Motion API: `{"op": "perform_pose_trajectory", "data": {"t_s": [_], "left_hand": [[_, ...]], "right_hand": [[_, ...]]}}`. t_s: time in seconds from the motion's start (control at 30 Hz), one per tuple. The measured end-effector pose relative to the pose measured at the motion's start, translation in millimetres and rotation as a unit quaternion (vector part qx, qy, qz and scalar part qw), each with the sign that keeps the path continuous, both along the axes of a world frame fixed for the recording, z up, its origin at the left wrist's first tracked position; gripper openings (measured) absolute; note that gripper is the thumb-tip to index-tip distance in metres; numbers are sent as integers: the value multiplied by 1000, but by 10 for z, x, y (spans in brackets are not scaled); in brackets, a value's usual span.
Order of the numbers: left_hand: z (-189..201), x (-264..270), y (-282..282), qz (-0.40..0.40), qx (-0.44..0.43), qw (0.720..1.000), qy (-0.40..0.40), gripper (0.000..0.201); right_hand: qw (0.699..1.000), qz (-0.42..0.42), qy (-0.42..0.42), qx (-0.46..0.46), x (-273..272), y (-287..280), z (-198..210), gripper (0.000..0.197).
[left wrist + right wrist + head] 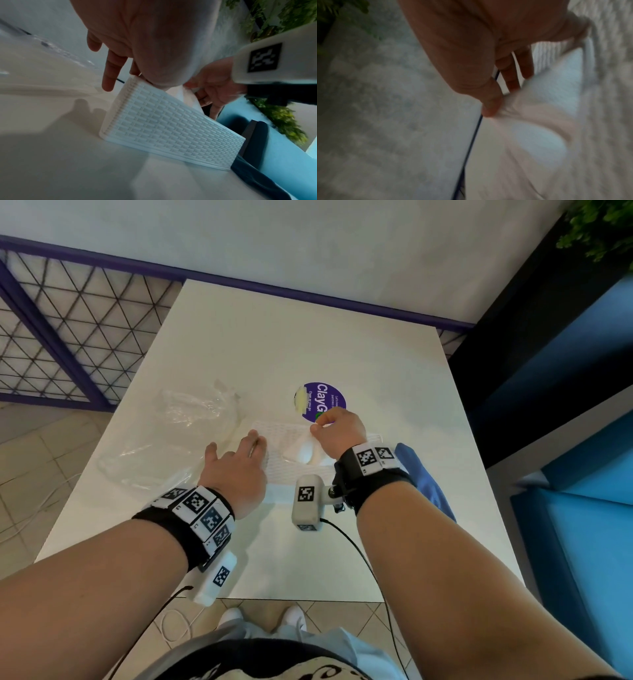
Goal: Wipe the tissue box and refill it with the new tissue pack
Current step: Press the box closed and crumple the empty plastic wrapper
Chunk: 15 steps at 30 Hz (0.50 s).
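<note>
A white tissue box (pixel 291 436) with a woven pattern (pixel 163 121) lies on the white table (pixel 308 344). My left hand (pixel 239 463) rests on its left end with straight fingers (pixel 109 75), which hang past the end of the box. My right hand (pixel 322 424) pinches a white tissue (pixel 305 455) that rises from the oval slot on top. In the blurred right wrist view, thumb and fingers (pixel 491 106) hold the gathered tissue (pixel 539 121). The left wrist view shows the right hand (pixel 211 86) behind the box with the tissue (pixel 188 97).
A crumpled clear plastic wrapper (pixel 171 436) lies left of the box. A blue cloth (pixel 424 484) lies right of it, near the table's right edge. A purple round sticker (pixel 325 398) is on the table behind the box. A blue seat (pixel 582 474) stands to the right.
</note>
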<state>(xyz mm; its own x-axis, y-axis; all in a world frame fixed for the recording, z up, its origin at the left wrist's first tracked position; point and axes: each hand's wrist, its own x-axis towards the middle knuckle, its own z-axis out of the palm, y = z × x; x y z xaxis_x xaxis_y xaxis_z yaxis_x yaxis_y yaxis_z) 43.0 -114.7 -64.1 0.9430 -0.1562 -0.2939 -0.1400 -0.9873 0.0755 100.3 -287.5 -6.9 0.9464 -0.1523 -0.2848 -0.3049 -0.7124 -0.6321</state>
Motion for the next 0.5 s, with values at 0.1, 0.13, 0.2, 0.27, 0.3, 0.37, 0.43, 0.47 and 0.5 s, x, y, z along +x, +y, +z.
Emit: {"op": "perform_pose_trajectory", "data": {"t_s": [0.1,0.13,0.2,0.27,0.3,0.37,0.43,0.47,0.5], "left_hand": [[-33,-43,116,4,-58,997,-42,53],[-27,-75,168,-6,-79,994,-73,52],[-24,-158,260,-63,-118,980,-150,47],[-52,-242,335,-128,-124,967,-184,37],[-65,-269,352,-144,-116,967,-176,35],[-82,-268,345,-145,-97,971,-162,37],[-64,-194,288,-130,-74,975,-164,40],[-40,-145,248,-117,-62,979,-152,42],[-17,-83,209,-101,-46,985,-130,46]], "right_hand": [[1000,21,8,-20,-79,-251,73,41],[998,28,11,-54,-140,-369,77,41],[987,62,36,-142,-308,-589,36,37],[976,81,65,-193,-521,-737,-72,36],[977,74,68,-187,-600,-776,-134,37],[985,38,57,-158,-651,-779,-229,38],[987,11,48,-156,-565,-740,-310,38],[987,1,48,-153,-500,-716,-327,38],[987,-1,41,-154,-416,-696,-343,38]]}}
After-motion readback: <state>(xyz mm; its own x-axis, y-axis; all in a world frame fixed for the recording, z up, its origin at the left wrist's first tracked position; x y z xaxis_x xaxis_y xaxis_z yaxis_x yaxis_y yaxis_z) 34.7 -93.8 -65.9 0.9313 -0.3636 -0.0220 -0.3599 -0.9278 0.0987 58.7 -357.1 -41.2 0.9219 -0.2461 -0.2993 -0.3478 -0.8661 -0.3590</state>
